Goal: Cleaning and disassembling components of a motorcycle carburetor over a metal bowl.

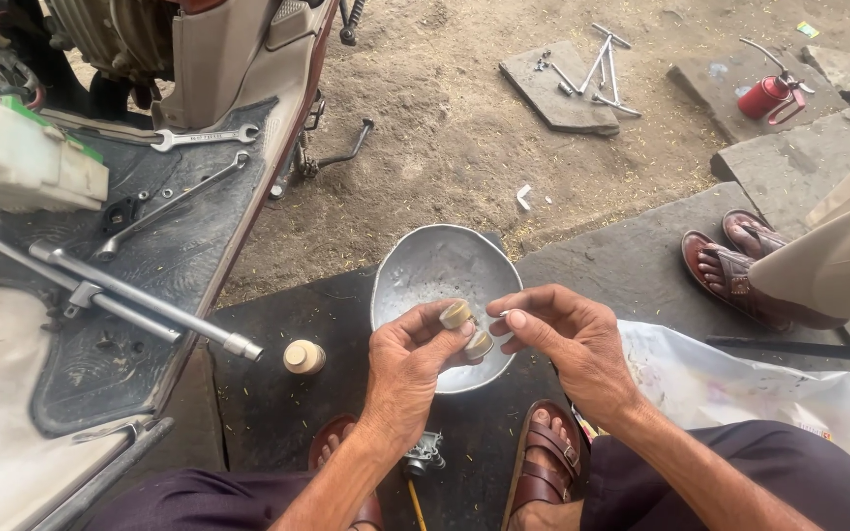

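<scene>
The small brass-coloured float [468, 328] is held above the near rim of the dented metal bowl [425, 270], its two rounded lobes stacked so its long axis runs from upper left to lower right.

Largest first: the scooter [130, 197] fills the left of the view, its dark floorboard carrying a combination wrench [204, 138], a thinner spanner [171, 203] and a long T-handled socket wrench [140, 300]. A dark stone slab [277, 393] lies under the bowl, and a white plastic sheet [740, 379] spreads to the right. Another person's sandalled feet [735, 261] stand on a grey slab at the right edge.

The left hand [407, 369] rises from the lower middle, wrist bent upward, thumb and curled fingers pinching the float from its left side. The right hand [568, 344] comes in from the lower right, palm turned down, with thumb and forefinger drawn together just beside the float's right end (whether they actually touch it cannot be told); the other fingers are loosely curled.

Farther off sit a red oil can [767, 96] and a few metal tools [592, 69] on a flat stone. Near the left hand stands a small cream cap [303, 356], and a carburettor body [425, 454] lies between the person's own sandalled feet.
</scene>
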